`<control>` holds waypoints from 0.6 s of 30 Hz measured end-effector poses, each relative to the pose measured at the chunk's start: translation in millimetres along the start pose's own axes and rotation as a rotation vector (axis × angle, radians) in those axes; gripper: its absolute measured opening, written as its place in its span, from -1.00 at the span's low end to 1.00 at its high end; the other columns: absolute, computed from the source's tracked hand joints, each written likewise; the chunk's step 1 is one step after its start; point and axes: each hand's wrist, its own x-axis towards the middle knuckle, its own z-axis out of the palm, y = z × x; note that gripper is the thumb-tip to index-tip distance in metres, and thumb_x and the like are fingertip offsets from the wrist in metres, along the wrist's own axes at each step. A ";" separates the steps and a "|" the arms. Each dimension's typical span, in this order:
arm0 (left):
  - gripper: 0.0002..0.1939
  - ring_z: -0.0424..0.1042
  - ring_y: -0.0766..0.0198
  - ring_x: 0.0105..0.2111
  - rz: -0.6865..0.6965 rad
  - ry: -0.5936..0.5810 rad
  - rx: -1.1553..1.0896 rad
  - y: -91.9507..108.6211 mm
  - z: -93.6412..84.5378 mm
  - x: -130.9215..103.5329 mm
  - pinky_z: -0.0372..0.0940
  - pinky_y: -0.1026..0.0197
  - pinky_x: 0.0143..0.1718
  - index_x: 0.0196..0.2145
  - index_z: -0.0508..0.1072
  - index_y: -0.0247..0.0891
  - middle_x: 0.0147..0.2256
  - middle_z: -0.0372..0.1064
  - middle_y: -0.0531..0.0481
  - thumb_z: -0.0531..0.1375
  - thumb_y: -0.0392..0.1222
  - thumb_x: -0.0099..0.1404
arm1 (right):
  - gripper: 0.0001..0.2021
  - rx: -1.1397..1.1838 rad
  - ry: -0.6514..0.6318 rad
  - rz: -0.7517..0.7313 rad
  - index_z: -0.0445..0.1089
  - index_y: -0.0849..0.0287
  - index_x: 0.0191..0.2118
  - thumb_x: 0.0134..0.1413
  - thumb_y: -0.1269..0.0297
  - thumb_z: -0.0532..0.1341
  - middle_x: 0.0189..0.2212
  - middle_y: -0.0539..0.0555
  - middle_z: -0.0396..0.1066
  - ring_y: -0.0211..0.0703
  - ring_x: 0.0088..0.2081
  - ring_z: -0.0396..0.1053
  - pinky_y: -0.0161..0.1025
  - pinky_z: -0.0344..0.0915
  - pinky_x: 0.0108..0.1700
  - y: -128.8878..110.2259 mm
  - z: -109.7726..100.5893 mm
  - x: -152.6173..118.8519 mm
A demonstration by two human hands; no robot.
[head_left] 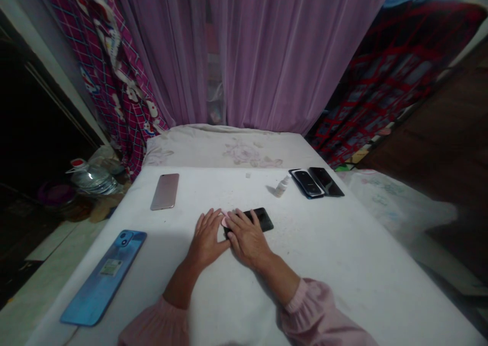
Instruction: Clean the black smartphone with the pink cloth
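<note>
A black phone (264, 218) lies flat on the white-covered table in front of me, its left part covered by my fingers. My right hand (248, 238) rests over it, with the fingertips on a small pink piece (224, 220) at the phone's left end. Whether the piece is cloth or sponge I cannot tell. Beside that end, my left hand (207, 240) lies with fingers stretched out and its thumb near the phone's lower edge. Close behind the phone, to the right, stands a small white bottle (282, 186).
A rose-gold phone (165, 191) and a large blue phone (105, 277) lie on the left. Several dark phones (308, 183) sit at the back right. A small pale cube (248, 175) is near the back. Purple curtains (267, 56) hang behind the table (362, 280).
</note>
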 end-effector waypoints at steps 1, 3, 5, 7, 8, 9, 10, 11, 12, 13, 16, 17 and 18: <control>-0.43 0.12 -0.07 0.26 -0.002 0.004 0.001 0.2 -0.1 -0.1 -0.02 -0.22 0.28 0.10 0.31 -0.22 0.22 0.23 -0.21 0.27 -0.13 0.13 | -0.57 0.007 -0.005 -0.009 0.25 0.12 0.23 0.28 0.28 0.02 0.25 0.13 0.21 0.06 0.31 0.03 0.22 -0.29 0.32 -2.9 1.1 0.7; -0.44 0.13 -0.07 0.26 -0.005 0.012 0.001 0.7 -0.5 0.2 -0.02 -0.21 0.28 0.10 0.31 -0.23 0.21 0.25 -0.21 0.26 -0.13 0.14 | -0.57 0.005 -0.008 -0.009 0.25 0.09 0.23 0.29 0.27 0.02 0.24 0.11 0.23 0.05 0.30 0.04 0.22 -0.29 0.31 -4.5 -0.2 1.5; -0.43 0.13 -0.07 0.26 -0.002 0.012 -0.002 1.3 -1.0 0.7 -0.01 -0.22 0.28 0.09 0.31 -0.23 0.21 0.25 -0.21 0.27 -0.09 0.13 | -0.58 -0.023 -0.002 0.020 0.26 0.07 0.22 0.29 0.26 0.03 0.21 0.09 0.28 0.07 0.28 0.06 0.24 -0.29 0.31 0.7 -5.6 1.2; -0.41 0.12 -0.07 0.26 0.001 0.008 -0.003 1.6 -1.4 1.2 -0.01 -0.22 0.28 0.09 0.31 -0.22 0.21 0.24 -0.21 0.29 -0.07 0.12 | -0.60 -0.074 0.013 0.082 0.30 0.07 0.19 0.29 0.27 0.02 0.18 0.10 0.31 0.10 0.27 0.07 0.27 -0.29 0.30 12.3 -13.4 -0.9; -0.40 0.12 -0.08 0.26 0.002 0.006 -0.002 1.5 -1.4 1.3 -0.01 -0.22 0.28 0.09 0.31 -0.22 0.21 0.24 -0.21 0.30 -0.06 0.11 | -0.61 -0.106 0.022 0.122 0.32 0.08 0.18 0.29 0.27 0.01 0.17 0.10 0.33 0.12 0.27 0.08 0.29 -0.29 0.29 19.5 -17.5 -2.6; -0.40 0.12 -0.08 0.27 0.004 0.003 -0.001 1.4 -1.4 1.3 -0.02 -0.21 0.28 0.09 0.31 -0.23 0.21 0.24 -0.21 0.30 -0.05 0.11 | -0.62 -0.138 0.031 0.160 0.33 0.08 0.16 0.30 0.28 0.00 0.17 0.10 0.34 0.14 0.27 0.07 0.31 -0.29 0.28 26.8 -21.4 -4.6; -0.40 0.12 -0.08 0.27 0.005 0.000 0.001 1.1 -1.2 1.2 -0.02 -0.21 0.28 0.09 0.31 -0.23 0.21 0.23 -0.21 0.31 -0.05 0.11 | -0.62 -0.169 0.043 0.193 0.34 0.08 0.15 0.30 0.29 0.00 0.16 0.10 0.34 0.15 0.26 0.07 0.33 -0.28 0.27 33.5 -24.7 -6.6; -0.40 0.12 -0.09 0.27 0.007 -0.002 0.002 0.9 -1.0 1.0 -0.03 -0.22 0.28 0.09 0.31 -0.24 0.21 0.23 -0.21 0.31 -0.05 0.11 | -0.62 -0.196 0.052 0.218 0.35 0.07 0.15 0.31 0.29 -0.01 0.16 0.10 0.34 0.15 0.26 0.08 0.33 -0.27 0.27 38.8 -27.3 -8.5; -0.39 0.11 -0.09 0.27 0.010 -0.004 0.003 0.6 -0.7 0.8 -0.03 -0.22 0.28 0.10 0.30 -0.24 0.22 0.23 -0.20 0.30 -0.05 0.12 | -0.62 -0.214 0.062 0.235 0.34 0.07 0.15 0.31 0.29 -0.01 0.16 0.10 0.35 0.14 0.25 0.09 0.33 -0.26 0.27 42.3 -28.8 -9.9; -0.39 0.11 -0.09 0.27 0.012 -0.003 0.004 0.5 -0.4 0.6 -0.04 -0.22 0.28 0.10 0.30 -0.23 0.22 0.23 -0.20 0.30 -0.05 0.12 | -0.62 -0.220 0.068 0.244 0.34 0.07 0.15 0.31 0.29 -0.02 0.16 0.11 0.35 0.13 0.24 0.11 0.31 -0.26 0.27 43.6 -29.1 -10.5; -0.39 0.12 -0.08 0.27 0.016 0.006 0.012 0.2 0.4 0.4 -0.03 -0.21 0.28 0.11 0.30 -0.22 0.21 0.24 -0.20 0.30 -0.05 0.13 | -0.62 -0.176 0.063 0.213 0.32 0.08 0.17 0.30 0.30 0.00 0.14 0.11 0.36 0.09 0.19 0.16 0.27 -0.25 0.27 34.3 -22.9 -6.5; -0.39 0.12 -0.08 0.26 0.017 0.009 0.016 0.1 0.8 0.4 -0.03 -0.21 0.28 0.11 0.30 -0.23 0.21 0.24 -0.20 0.30 -0.05 0.13 | -0.62 -0.148 0.055 0.186 0.31 0.07 0.17 0.29 0.30 0.01 0.13 0.10 0.37 0.07 0.18 0.17 0.25 -0.25 0.27 28.0 -19.0 -3.4; -0.40 0.13 -0.08 0.26 0.018 0.012 0.020 -0.1 1.1 0.5 -0.02 -0.21 0.28 0.11 0.31 -0.23 0.21 0.24 -0.20 0.29 -0.06 0.12 | -0.63 -0.120 0.046 0.151 0.32 0.07 0.16 0.29 0.29 0.02 0.13 0.09 0.37 0.05 0.17 0.18 0.24 -0.25 0.28 21.0 -14.8 0.4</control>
